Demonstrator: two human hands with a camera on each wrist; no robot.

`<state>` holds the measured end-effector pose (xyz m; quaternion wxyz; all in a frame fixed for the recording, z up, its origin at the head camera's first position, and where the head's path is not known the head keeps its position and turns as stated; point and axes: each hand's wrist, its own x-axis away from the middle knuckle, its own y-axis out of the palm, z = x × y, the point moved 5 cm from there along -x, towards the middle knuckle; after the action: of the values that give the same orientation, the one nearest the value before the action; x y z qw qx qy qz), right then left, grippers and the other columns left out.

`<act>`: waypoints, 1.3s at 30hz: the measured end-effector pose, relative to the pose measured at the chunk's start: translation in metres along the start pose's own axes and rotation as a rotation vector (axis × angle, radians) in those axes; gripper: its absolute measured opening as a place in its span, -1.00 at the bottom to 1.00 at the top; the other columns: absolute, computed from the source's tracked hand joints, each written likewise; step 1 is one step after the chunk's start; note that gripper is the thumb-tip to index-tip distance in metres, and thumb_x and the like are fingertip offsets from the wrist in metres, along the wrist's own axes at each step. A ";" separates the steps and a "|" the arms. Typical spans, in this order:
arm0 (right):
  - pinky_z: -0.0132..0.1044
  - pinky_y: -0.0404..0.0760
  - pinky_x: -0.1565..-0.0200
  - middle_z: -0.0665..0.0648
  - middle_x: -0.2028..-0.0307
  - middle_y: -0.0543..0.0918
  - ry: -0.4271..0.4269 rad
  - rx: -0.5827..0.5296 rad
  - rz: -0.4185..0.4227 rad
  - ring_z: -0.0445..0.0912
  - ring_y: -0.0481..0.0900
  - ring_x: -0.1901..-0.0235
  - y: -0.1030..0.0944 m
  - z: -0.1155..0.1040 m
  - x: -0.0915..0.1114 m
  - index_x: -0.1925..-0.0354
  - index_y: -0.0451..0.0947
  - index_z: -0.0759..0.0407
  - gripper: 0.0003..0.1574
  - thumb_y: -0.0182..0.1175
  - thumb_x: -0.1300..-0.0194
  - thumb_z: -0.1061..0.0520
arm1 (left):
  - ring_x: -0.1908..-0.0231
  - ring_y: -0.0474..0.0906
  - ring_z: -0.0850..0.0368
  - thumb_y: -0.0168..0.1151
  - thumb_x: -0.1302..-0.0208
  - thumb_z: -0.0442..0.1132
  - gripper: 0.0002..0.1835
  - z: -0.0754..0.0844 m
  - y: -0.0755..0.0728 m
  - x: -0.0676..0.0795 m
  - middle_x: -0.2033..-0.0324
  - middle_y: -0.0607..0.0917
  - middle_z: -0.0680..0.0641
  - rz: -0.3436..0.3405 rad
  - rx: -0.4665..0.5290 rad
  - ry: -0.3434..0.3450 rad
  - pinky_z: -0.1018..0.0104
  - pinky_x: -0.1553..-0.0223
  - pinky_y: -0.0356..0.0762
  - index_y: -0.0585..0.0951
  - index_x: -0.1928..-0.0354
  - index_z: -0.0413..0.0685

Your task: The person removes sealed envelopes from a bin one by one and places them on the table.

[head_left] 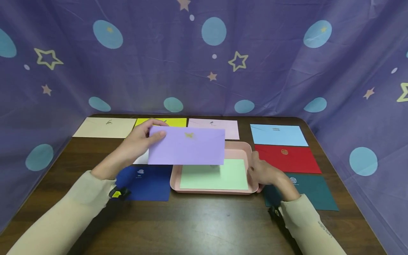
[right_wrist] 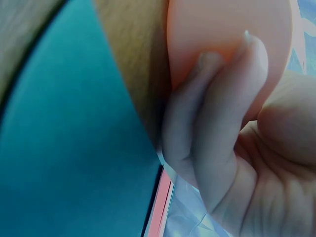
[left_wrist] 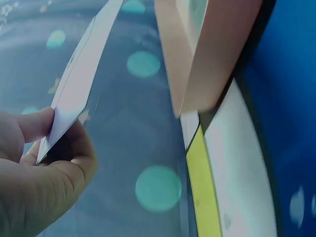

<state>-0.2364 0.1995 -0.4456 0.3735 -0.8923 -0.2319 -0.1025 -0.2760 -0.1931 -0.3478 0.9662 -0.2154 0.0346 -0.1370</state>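
Note:
A purple envelope (head_left: 188,147) with a small gold butterfly hangs above the tray, its left end pinched between the thumb and fingers of my left hand (head_left: 138,138). In the left wrist view the envelope (left_wrist: 81,74) appears nearly edge-on, gripped at its near corner. Below it sits a pink tray (head_left: 237,146) with a light green envelope (head_left: 213,179) lying inside. My right hand (head_left: 264,170) grips the tray's right rim. The right wrist view shows fingers (right_wrist: 217,118) curled against the tray's outer wall (right_wrist: 222,29), beside a teal envelope (right_wrist: 74,128).
Left of the tray lie a navy envelope (head_left: 146,187) and a mostly hidden white one (head_left: 141,158). Along the back are cream (head_left: 102,128), yellow (head_left: 175,122) and pink (head_left: 223,128) envelopes. Light blue (head_left: 277,135), red (head_left: 293,161) and teal (head_left: 313,191) envelopes lie right, on the wooden table (head_left: 204,223).

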 end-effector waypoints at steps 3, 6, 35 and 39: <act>-0.17 0.71 0.53 0.22 0.51 0.59 0.002 0.013 0.000 0.05 0.68 0.66 0.000 0.000 0.000 -0.27 0.00 0.35 -0.33 0.22 -0.50 0.23 | 0.06 0.60 0.01 0.17 -0.63 -0.08 -0.55 -0.003 -0.024 0.003 -0.10 0.57 -0.24 0.062 -0.030 -0.005 0.27 0.16 0.66 0.47 -0.41 -0.08; -0.17 0.71 0.52 0.21 0.49 0.59 0.013 0.025 -0.003 0.05 0.67 0.65 0.000 0.000 0.000 -0.28 -0.01 0.33 -0.33 0.21 -0.51 0.22 | 0.01 0.51 0.02 0.15 -0.64 -0.04 -0.54 -0.010 -0.050 0.006 -0.12 0.50 -0.17 0.125 -0.053 -0.027 0.31 0.16 0.63 0.45 -0.42 -0.06; -0.19 0.71 0.51 0.23 0.46 0.59 0.046 0.008 -0.010 0.07 0.68 0.63 -0.001 0.001 0.001 -0.34 -0.06 0.37 -0.17 0.30 -0.42 0.24 | 0.44 0.55 0.31 0.07 -0.62 0.08 -0.31 -0.069 -0.254 0.037 0.18 0.55 -0.15 0.377 -0.451 -0.242 0.24 0.46 0.61 0.27 -0.27 -0.52; -0.19 0.71 0.51 0.23 0.49 0.59 0.044 0.011 -0.009 0.06 0.68 0.64 -0.001 0.001 0.001 -0.33 -0.05 0.37 -0.20 0.27 -0.46 0.23 | 0.44 0.51 0.29 0.09 -0.60 0.10 -0.32 -0.077 -0.277 0.042 0.26 0.56 -0.08 0.391 -0.491 -0.268 0.25 0.47 0.57 0.30 -0.21 -0.52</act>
<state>-0.2362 0.2013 -0.4452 0.3831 -0.8867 -0.2282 -0.1224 -0.3142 -0.4770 -0.2999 0.8895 -0.4470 -0.0201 0.0929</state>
